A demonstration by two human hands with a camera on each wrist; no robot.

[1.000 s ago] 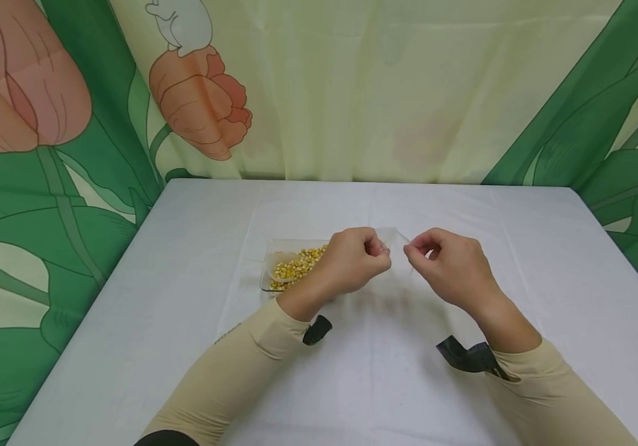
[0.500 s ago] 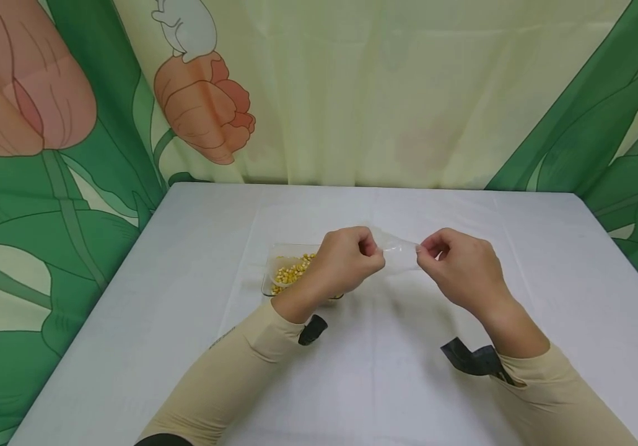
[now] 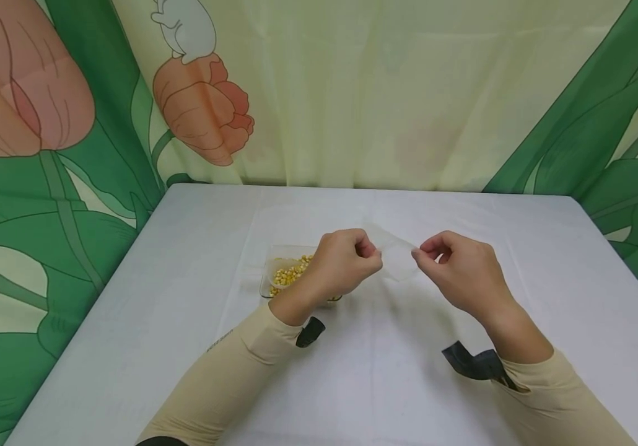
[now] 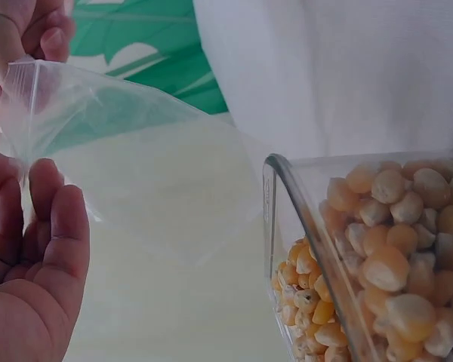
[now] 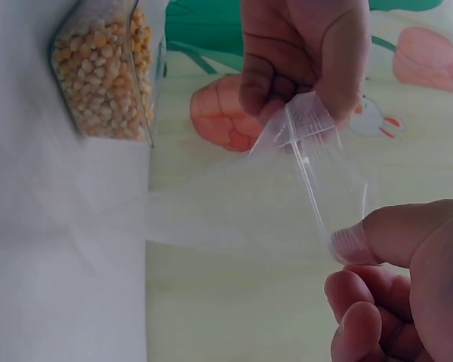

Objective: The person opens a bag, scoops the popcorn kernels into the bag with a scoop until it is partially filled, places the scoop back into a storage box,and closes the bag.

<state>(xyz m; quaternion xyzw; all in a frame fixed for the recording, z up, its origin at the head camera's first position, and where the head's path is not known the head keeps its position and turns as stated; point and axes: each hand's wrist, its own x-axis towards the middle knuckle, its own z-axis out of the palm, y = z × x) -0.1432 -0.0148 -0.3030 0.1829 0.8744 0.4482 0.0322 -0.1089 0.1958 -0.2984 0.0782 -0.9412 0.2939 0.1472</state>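
While hands pinch it, the bag (image 3: 398, 260) seemingly spans sideways.

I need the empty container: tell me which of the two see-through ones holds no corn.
The plastic bag, pinched between left hand and right hand, is empty; the clear dish on the table holds the corn kernels.

A desk (image 3: 185, 322) covered with a plain white cloth fills the lower part of the head view, its far edge running straight across below a hanging curtain (image 3: 352, 93). The curtain is pale yellow-cream and printed with large cartoon tulips: a big pink-orange bloom (image 3: 18, 80) at the far left, a smaller orange one (image 3: 202, 108) beside it with a small white figure (image 3: 185, 28) above. Broad green leaves (image 3: 586, 118) sweep up both sides. The light is soft and even, leaving only faint shadows on the cloth.
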